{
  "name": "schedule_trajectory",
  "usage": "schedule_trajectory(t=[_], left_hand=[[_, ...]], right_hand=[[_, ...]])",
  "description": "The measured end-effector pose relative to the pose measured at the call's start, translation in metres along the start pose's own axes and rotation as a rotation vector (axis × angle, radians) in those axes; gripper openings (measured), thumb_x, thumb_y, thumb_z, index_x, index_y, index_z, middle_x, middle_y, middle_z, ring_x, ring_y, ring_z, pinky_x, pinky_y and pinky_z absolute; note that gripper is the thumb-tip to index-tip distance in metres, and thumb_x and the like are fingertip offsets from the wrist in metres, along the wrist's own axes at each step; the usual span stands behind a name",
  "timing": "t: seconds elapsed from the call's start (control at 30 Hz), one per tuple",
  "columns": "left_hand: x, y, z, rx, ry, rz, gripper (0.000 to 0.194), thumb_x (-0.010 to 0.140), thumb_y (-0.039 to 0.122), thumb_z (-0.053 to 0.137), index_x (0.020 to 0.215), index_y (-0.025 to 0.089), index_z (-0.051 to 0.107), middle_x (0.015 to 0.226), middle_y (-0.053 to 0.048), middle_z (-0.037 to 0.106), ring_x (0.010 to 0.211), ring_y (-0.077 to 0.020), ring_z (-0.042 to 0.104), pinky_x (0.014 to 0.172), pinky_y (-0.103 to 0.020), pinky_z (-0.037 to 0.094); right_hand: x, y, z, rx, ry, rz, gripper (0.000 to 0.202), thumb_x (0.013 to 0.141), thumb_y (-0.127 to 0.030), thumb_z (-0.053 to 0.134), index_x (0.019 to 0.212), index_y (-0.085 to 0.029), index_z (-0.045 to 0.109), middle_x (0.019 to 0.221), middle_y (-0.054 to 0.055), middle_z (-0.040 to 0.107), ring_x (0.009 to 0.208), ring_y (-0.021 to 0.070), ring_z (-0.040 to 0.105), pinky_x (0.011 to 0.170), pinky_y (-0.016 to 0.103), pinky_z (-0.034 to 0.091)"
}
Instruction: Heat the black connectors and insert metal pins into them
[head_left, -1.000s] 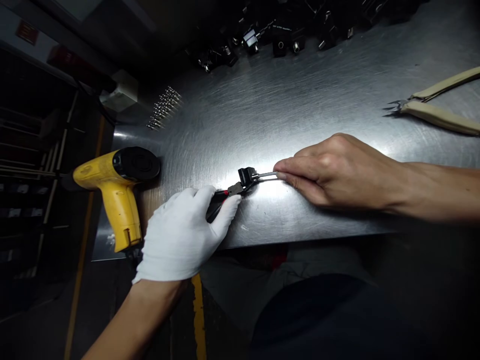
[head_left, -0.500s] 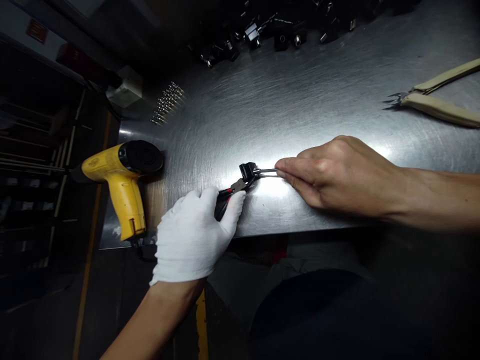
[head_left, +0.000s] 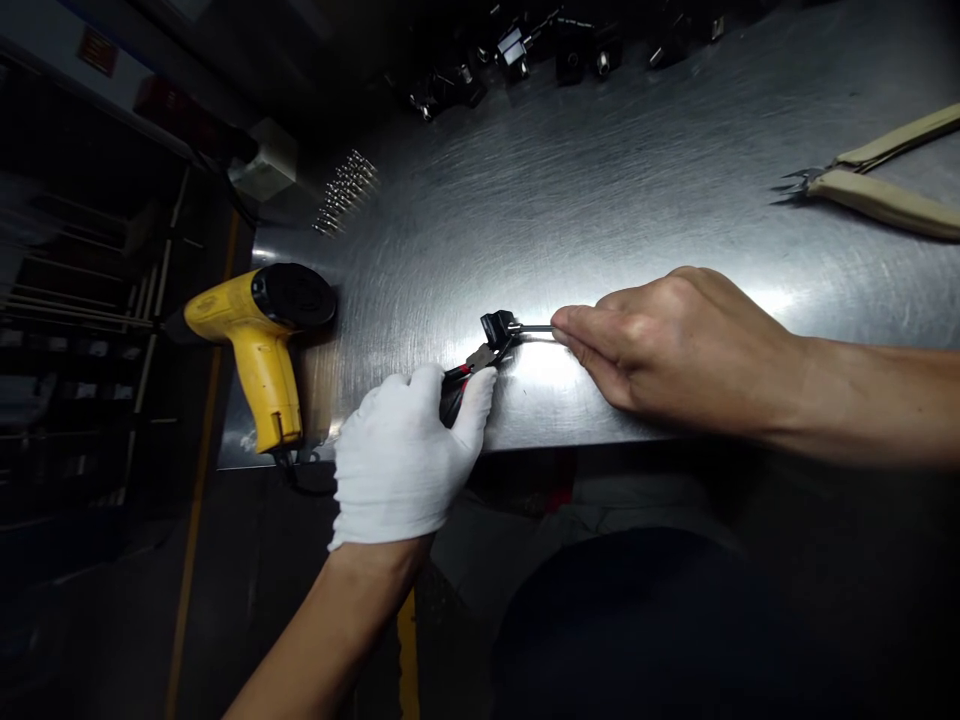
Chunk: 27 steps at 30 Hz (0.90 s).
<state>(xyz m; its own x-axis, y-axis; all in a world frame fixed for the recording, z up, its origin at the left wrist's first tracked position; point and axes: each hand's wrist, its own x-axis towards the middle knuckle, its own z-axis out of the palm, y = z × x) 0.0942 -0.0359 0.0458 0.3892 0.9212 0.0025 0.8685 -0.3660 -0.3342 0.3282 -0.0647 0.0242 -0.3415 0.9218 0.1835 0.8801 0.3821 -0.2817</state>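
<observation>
In a white glove, my left hand (head_left: 409, 450) is closed around pliers (head_left: 480, 358) with red and black handles. Their jaws reach the underside of a small black block (head_left: 496, 328); whether they grip it I cannot tell. A shiny metal fitting sticks out of the block's right side. My bare right hand (head_left: 660, 345) pinches a thin metal rod (head_left: 534, 328) between thumb and forefinger. The rod's left end meets the fitting, and its other end is hidden in my hand.
A yellow heat gun (head_left: 259, 345) stands at the table's left edge, its cord hanging off. Small metal pins (head_left: 346, 192) lie in rows behind it. Cream-handled cutters (head_left: 862, 185) are at the right. Several black parts with metal fittings (head_left: 517, 55) line the back of the metal table (head_left: 637, 170).
The camera view has shifted slightly, so the table and its objects appear a little higher and further right. Both hands keep their hold on the pliers and the rod.
</observation>
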Motion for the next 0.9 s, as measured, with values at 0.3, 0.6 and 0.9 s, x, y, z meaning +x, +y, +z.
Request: schedule_trajectory(t=[0.3, 0.6, 0.9], left_hand=[[-0.004, 0.008, -0.003, -0.009, -0.015, -0.063, 0.057, 0.095, 0.066, 0.034, 0.083, 0.02, 0.064, 0.074, -0.007, 0.064, 0.067, -0.0249, 0.063, 0.054, -0.032, 0.03], [-0.007, 0.016, -0.004, 0.001, -0.007, -0.105, 0.064, 0.095, 0.069, 0.026, 0.087, 0.019, 0.066, 0.075, -0.009, 0.064, 0.066, -0.0273, 0.064, 0.052, -0.032, 0.027], [-0.01, 0.025, -0.006, -0.009, -0.044, -0.17, 0.073, 0.094, 0.072, 0.02, 0.092, 0.018, 0.068, 0.079, -0.012, 0.067, 0.069, -0.0293, 0.064, 0.055, -0.033, 0.032]], right_hand=[[-0.001, -0.002, 0.0, -0.003, -0.019, 0.021, 0.027, 0.097, -0.019, 0.046, 0.082, -0.017, 0.068, 0.057, 0.003, 0.055, 0.047, 0.0141, 0.043, 0.048, 0.031, 0.026], [-0.002, -0.002, 0.002, -0.056, -0.012, 0.019, 0.029, 0.098, -0.02, 0.043, 0.091, -0.015, 0.071, 0.062, 0.005, 0.062, 0.051, 0.0175, 0.051, 0.048, 0.032, 0.028], [-0.004, -0.002, 0.004, -0.082, 0.013, 0.042, 0.03, 0.098, -0.021, 0.044, 0.102, -0.016, 0.073, 0.066, 0.005, 0.066, 0.053, 0.0179, 0.053, 0.048, 0.031, 0.024]])
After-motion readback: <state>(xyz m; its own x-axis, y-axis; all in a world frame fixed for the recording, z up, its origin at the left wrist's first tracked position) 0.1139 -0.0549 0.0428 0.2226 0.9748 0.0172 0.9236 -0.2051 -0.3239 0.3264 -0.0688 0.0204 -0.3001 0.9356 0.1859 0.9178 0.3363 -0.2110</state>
